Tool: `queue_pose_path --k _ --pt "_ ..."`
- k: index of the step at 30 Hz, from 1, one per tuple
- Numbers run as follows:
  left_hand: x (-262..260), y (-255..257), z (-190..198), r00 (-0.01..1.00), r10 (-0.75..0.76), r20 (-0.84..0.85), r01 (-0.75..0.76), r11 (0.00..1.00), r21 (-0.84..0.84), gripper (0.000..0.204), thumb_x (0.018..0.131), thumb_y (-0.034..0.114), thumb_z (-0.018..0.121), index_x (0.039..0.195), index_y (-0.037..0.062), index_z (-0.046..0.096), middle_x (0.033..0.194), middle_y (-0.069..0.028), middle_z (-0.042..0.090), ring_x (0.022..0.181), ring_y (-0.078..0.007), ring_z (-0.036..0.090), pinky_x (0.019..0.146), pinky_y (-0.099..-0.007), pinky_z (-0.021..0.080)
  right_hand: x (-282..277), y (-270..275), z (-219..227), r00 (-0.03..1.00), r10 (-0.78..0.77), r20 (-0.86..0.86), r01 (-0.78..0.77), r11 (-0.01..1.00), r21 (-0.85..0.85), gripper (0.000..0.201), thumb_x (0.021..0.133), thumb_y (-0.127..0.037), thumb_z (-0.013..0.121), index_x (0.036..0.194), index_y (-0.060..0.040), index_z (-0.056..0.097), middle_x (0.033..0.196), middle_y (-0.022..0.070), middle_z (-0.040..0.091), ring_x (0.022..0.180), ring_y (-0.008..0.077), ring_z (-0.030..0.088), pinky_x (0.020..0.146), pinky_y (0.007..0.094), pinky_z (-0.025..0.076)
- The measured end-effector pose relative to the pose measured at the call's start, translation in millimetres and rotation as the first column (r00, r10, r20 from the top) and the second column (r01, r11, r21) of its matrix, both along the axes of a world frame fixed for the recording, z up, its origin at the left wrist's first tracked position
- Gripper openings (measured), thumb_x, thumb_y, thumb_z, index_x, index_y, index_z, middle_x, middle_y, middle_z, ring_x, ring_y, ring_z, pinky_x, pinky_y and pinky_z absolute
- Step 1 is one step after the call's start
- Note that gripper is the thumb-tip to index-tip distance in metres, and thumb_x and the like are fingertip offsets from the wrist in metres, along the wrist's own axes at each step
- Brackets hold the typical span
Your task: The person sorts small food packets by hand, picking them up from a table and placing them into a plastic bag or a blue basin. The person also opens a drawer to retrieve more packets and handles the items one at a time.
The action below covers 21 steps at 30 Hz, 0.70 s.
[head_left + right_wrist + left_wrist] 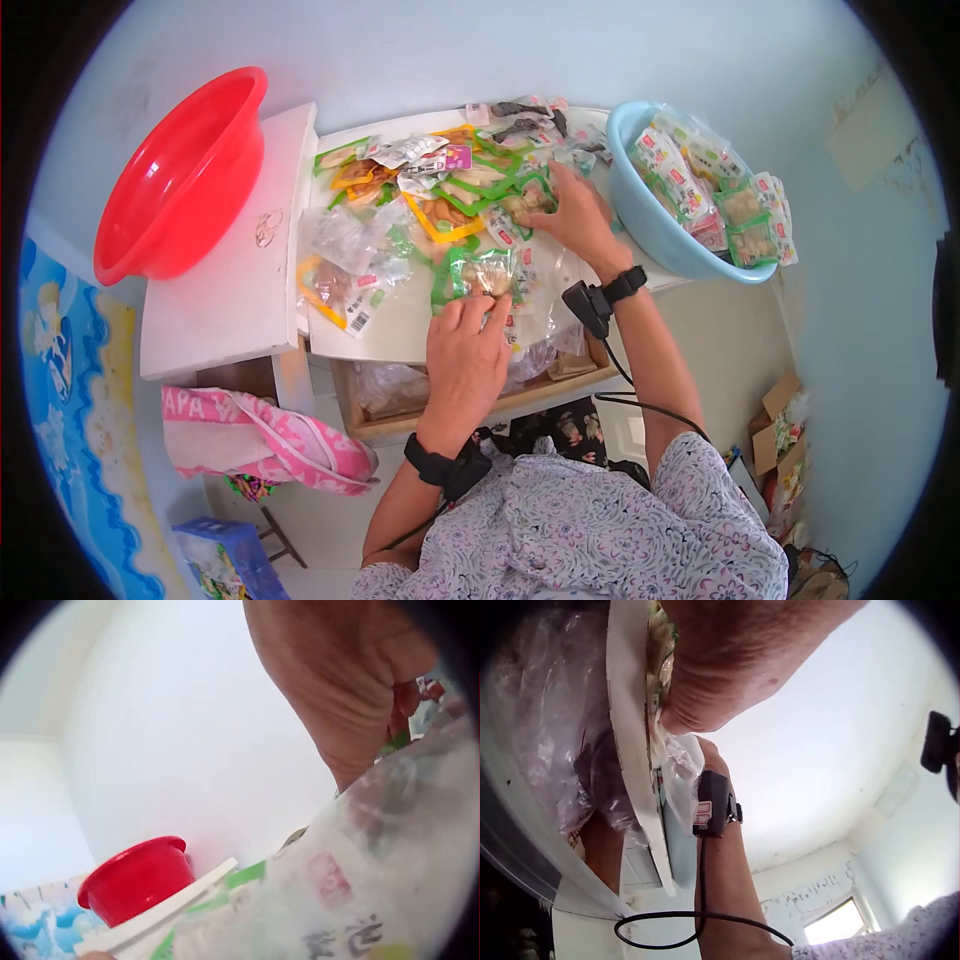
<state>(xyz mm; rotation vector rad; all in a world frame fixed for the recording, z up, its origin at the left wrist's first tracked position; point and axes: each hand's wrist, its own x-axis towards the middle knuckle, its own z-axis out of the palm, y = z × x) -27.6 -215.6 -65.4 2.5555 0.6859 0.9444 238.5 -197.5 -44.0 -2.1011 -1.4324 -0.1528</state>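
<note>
In the head view the left hand (468, 350) rests its fingertips on the lower edge of a green-edged clear packet (482, 272) near the table's front. The right hand (580, 215), farther back and to the right, has its thumb and fingers around another green-edged packet (528, 198). Left of them lies a loose pile of packets, among them a yellow-edged one (440, 218) and clear ones (345, 240). The left wrist view shows the left hand (735, 660) low over the packets; the right wrist view shows the right hand (337, 675) behind a blurred clear packet (330, 900).
A light blue basin (655, 215) full of packets stands at the right. At the left a red basin (185, 180) sits on a white board (225, 290). Below the table edge is an open drawer (400, 428) with clear plastic bags; a pink towel (265, 440) hangs at the left.
</note>
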Motion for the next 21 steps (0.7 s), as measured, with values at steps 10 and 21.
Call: queue_pose_path --k 10,21 --pt "1 -4 -5 0.999 0.012 0.031 -0.013 1.000 0.017 0.043 0.080 0.004 0.070 0.123 0.0046 0.071 0.113 -0.0081 0.064 0.107 -0.0296 0.058 0.091 -0.0433 0.047 1 -26 11 0.853 0.077 -0.515 0.039 0.977 0.210 0.044 0.075 -0.023 0.090 0.105 0.0033 0.073 0.089 0.0087 0.073 0.073 0.0122 0.060 0.067 0.0301 0.050" --pt "0 -7 -2 0.995 -0.015 0.096 0.010 0.999 0.045 0.037 0.083 0.002 0.071 0.120 0.0029 0.070 0.112 -0.0109 0.067 0.102 -0.0324 0.062 0.087 -0.0416 0.050 -44 -134 67 0.657 0.496 -0.568 0.135 0.664 0.736 0.051 0.097 -0.010 0.070 0.142 0.0028 0.049 0.122 0.0109 0.068 0.114 0.0190 0.067 0.099 0.0346 0.054"
